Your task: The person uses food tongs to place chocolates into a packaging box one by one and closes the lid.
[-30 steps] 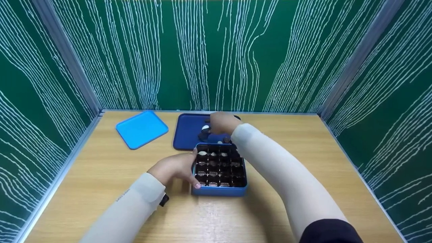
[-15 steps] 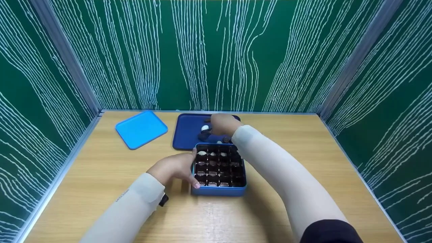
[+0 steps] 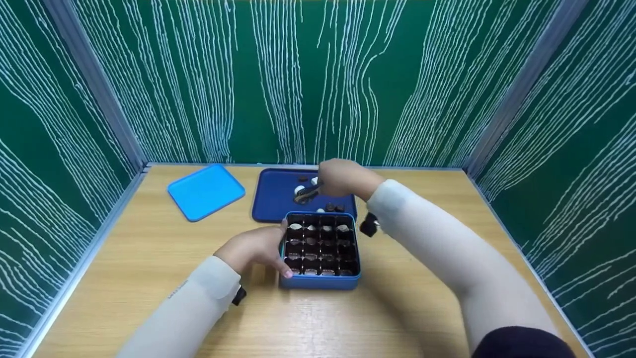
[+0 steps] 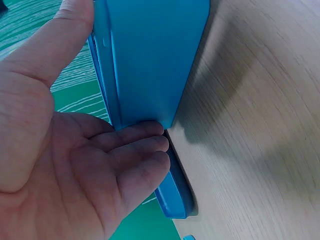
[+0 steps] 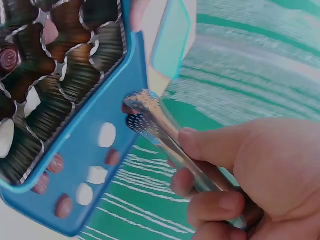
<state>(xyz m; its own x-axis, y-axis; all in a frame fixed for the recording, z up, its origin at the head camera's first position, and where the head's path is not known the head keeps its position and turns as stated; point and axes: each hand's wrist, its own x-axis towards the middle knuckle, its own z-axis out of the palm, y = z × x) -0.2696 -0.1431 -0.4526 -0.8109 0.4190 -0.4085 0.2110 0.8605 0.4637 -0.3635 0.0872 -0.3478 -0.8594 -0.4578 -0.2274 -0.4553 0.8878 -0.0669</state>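
A blue box (image 3: 320, 283) stands mid-table, fitted with a dark brown insert (image 5: 102, 37) of small compartments. White and brown chocolates sit in the insert, including a white-topped row at its far side. My left hand (image 3: 253, 246) holds the box at its left side, thumb over the near corner and fingers (image 4: 142, 150) against the far corner. In my right hand (image 3: 343, 176) I grip metal tongs (image 5: 170, 140) above the dark blue tray (image 3: 268, 204) behind the box. A brown chocolate (image 5: 129, 108) shows between the tong tips, partly hidden by them.
Several loose chocolates, white (image 5: 106, 135) and brown (image 5: 63, 206), lie on the dark blue tray, right behind the box. A light blue rectangular lid or tray (image 3: 206, 193) lies at the back left. Green panels (image 3: 338, 84) with white lines close off the back and sides.
My right hand has moved right with the tongs, uncovering more of the tray and a white-topped chocolate in the insert's far right. My left hand has stayed on the box.
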